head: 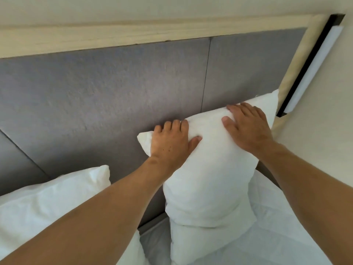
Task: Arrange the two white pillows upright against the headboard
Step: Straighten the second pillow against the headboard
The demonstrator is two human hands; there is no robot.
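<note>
A white pillow [208, 178] stands upright against the grey padded headboard [95, 96], right of centre. My left hand [172, 142] grips its top left corner, fingers curled over the upper edge. My right hand [248, 127] lies flat on its top right part, fingers spread and pressing the fabric. A second white pillow [49, 207] leans at the lower left, its upper corner touching the headboard. My left forearm crosses in front of part of it.
White bedding [277, 236] covers the mattress at the lower right. A pale wooden frame [114, 37] borders the headboard on top and on the right. A long black-framed wall light [313, 73] hangs on the wall beside the right edge.
</note>
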